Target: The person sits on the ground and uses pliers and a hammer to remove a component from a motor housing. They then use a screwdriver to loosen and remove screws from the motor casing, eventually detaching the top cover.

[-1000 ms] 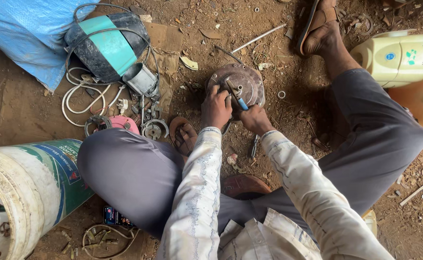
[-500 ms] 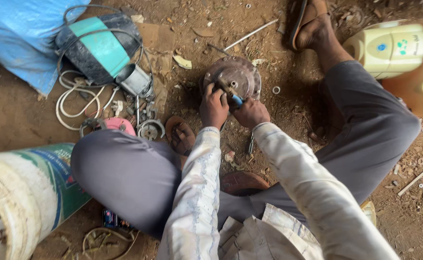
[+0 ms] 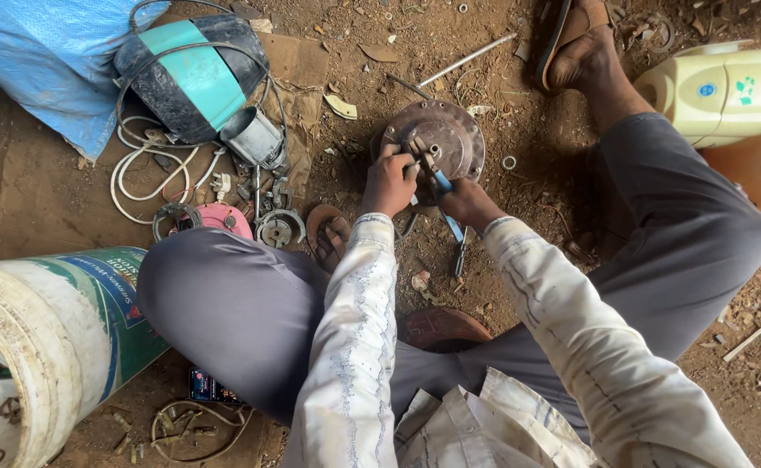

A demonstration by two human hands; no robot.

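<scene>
the person sat on the dirt floor (image 3: pixel 42 199) with knees spread, so the rusty round metal housing (image 3: pixel 437 139) lay between the legs in the upper middle of the frame, close enough for both arms to reach it. the left hand (image 3: pixel 389 184) pressed on the housing's near left edge, its grip closed over the rim, apparently to keep the disc from turning. the right hand (image 3: pixel 467 204) was wrapped tight around the blue-handled pliers (image 3: pixel 443 184), whose nose pointed up at a small stud near the disc's centre (the tip itself was too small to read). a second dark tool (image 3: pixel 460 256) lay on the ground just below the right wrist, within easy reach.

at the upper left sat a black and teal motor casing (image 3: pixel 191 74) on a blue tarp (image 3: pixel 42 52), with white cable (image 3: pixel 142 169) looped below it and a pink part (image 3: pixel 223 217) beside the left knee. a large white bucket (image 3: pixel 34 347) filled the lower left, and a cream plastic appliance (image 3: pixel 731 91) stood at the upper right.
</scene>
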